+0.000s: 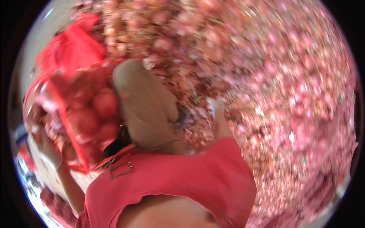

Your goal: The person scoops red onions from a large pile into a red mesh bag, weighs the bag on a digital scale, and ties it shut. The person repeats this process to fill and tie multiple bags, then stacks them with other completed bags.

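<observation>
My left hand (47, 149), in a pale glove, is at the outer side of a red mesh sack (99, 104) holding large red onions. Near its fingers, onions (54, 125) show beside a red strap-like band (67, 119); blur hides whether the hand grips anything. Out to the right of my bent knee (142, 102), my right hand (216, 105) is low at the heap of loose onions (273, 68). It also wears a pale glove, and its fingers are too blurred to make out.
Bright red sack cloth (71, 50) bunches above the mesh sack. The onion heap, mixed with dry skins, spreads ahead and to the right. Filled red sacks (57, 205) lie at the lower left, and a reddish sack (319, 188) at the lower right. Pale floor (42, 171) borders the left.
</observation>
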### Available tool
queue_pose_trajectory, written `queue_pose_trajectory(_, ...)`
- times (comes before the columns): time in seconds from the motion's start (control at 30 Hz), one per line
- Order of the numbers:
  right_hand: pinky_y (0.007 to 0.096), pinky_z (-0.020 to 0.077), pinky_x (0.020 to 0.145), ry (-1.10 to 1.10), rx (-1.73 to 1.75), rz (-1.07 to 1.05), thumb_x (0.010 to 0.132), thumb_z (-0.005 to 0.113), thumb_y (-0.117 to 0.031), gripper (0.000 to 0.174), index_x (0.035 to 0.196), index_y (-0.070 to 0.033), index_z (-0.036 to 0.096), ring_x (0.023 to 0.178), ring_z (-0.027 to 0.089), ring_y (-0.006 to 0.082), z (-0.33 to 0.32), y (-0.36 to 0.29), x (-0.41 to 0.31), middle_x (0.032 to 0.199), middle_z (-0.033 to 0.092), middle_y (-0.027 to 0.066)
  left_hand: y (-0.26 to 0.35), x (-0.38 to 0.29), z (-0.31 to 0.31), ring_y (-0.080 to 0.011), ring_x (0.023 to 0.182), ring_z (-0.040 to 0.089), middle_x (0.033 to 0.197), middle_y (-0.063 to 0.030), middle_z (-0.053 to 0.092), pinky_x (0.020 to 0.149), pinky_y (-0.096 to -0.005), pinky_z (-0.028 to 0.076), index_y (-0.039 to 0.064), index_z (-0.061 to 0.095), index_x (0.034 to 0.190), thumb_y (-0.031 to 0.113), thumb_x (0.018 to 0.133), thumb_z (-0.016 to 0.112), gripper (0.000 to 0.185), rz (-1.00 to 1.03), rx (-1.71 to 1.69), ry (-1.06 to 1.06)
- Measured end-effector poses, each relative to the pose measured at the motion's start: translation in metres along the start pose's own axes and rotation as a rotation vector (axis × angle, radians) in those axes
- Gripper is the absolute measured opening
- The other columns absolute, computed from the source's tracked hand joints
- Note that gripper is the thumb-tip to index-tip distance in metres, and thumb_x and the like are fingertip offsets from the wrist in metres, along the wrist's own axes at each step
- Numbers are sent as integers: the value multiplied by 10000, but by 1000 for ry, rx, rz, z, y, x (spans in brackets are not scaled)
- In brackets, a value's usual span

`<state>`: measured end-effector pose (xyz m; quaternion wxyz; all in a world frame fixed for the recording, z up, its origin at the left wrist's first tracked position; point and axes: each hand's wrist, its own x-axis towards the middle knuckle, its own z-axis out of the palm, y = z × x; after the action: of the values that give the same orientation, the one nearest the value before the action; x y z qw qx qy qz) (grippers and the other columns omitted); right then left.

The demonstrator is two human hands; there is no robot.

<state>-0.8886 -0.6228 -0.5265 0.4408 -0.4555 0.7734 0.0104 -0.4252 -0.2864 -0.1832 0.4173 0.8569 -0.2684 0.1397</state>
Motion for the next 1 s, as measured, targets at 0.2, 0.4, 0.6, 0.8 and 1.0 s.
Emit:
queue_pose_trajectory(0.2,243,506,570,-497,767,-1091,727,689,-473,547,1049,-79,488,653,590,124,-22,-192,-199,899,592,86,19,-10,-4,-207,819,570,956,-117,603,753,-330,457,46,513,1221,214,724,712,561,49,264,59)
queue_pose_trajectory(0.4,415,461,752,-449,73,-2487,571,756,-149,375,929,-164,643,917,593,230,49,-288,-411,1061,602,-24,4,1,-3,-172,899,555,1013,-106,604,828,-311,444,21,511,1223,136,720,699,550,62,20,38)
queue_pose_trajectory(0.6,553,389,839,-527,-101,-2519,620,704,-310,201,789,-202,689,1028,544,247,88,-266,-444,933,635,-69,-22,2,-11,-121,945,535,1073,-64,577,841,-250,438,-15,509,1194,80,858,584,357,-261,-529,-108)
queue_pose_trajectory(0.8,277,491,615,-376,751,-1012,825,605,-203,175,749,-49,642,646,606,148,-2,-296,-230,689,636,49,-34,-20,2,-185,1023,523,1164,-107,550,897,-298,415,-2,439,1284,210,851,634,520,-320,-251,68)
queue_pose_trajectory(1.0,435,458,872,539,-787,-959,652,692,-403,623,1177,-149,471,1067,509,364,-70,-421,-52,1199,500,113,-20,-22,7,-172,1007,529,1155,-99,556,881,-291,423,10,404,1318,220,875,602,528,-395,-238,100)
